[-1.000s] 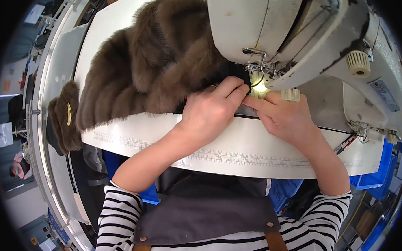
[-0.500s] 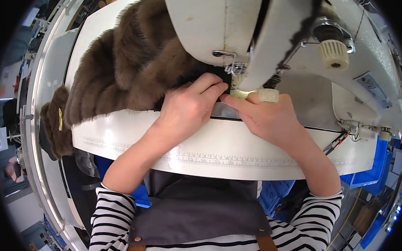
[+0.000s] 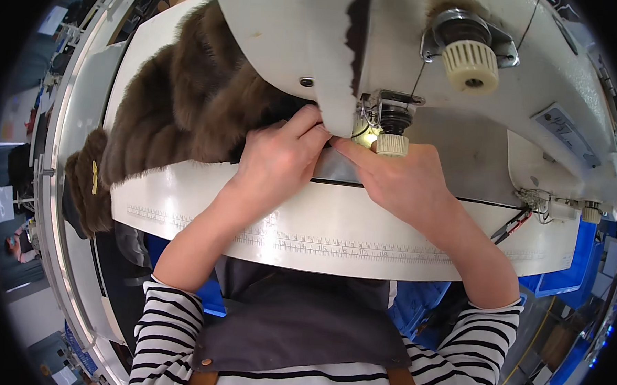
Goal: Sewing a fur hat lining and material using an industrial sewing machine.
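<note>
A white sewing machine stands over the table, its needle area lit by a small lamp. Brown striped fur with black lining fabric lies to the left of it. My left hand pinches the dark fabric edge just left of the needle area. Close to it, my right hand has its index finger and thumb at the same dark edge, beneath the tension knob; its other fingers are curled under. The fingertips nearly meet. The machine's head partly hides the needle and presser foot.
The white table has a printed ruler scale along its front edge. Scissors or snips with red handles lie at the right. A smaller fur piece with a yellow strip hangs at the left. Blue bins stand below right.
Both hands have shifted slightly left and stay at the fabric edge. The fur has slid a little. The view has moved, so the machine's head looks different.
</note>
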Demonstrator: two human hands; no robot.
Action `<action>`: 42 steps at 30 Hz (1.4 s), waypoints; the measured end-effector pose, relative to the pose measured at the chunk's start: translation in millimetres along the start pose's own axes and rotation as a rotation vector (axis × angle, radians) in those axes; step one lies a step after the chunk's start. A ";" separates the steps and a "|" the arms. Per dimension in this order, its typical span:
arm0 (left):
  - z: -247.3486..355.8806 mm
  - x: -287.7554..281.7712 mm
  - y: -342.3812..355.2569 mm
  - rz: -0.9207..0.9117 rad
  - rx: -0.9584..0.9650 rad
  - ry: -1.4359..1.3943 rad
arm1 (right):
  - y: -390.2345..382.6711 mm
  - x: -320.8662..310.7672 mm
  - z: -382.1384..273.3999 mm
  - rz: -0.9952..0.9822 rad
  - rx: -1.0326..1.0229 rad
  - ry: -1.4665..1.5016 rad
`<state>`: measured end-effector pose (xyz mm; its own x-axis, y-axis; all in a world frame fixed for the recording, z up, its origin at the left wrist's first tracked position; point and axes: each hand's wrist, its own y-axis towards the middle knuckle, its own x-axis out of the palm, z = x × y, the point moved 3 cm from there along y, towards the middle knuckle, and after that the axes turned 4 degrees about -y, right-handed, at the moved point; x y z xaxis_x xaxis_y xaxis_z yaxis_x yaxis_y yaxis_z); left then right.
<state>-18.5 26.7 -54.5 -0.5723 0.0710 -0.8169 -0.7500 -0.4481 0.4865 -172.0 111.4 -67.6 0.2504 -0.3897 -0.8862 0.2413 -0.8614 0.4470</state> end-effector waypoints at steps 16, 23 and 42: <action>-6.1 8.7 -3.3 -0.024 0.125 0.084 | -3.5 3.9 9.3 -0.031 0.148 0.096; -8.4 20.8 -11.9 0.129 0.149 0.046 | 5.6 7.5 12.6 -0.127 0.179 0.189; -45.3 -84.9 139.3 -0.922 0.070 -0.042 | 11.8 11.2 6.1 -0.446 0.638 0.886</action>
<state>-59.3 -82.1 68.6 0.2501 0.4051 -0.8794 -0.9325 -0.1437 -0.3314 -172.1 94.8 -73.0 0.8867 0.1331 -0.4427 0.0228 -0.9691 -0.2457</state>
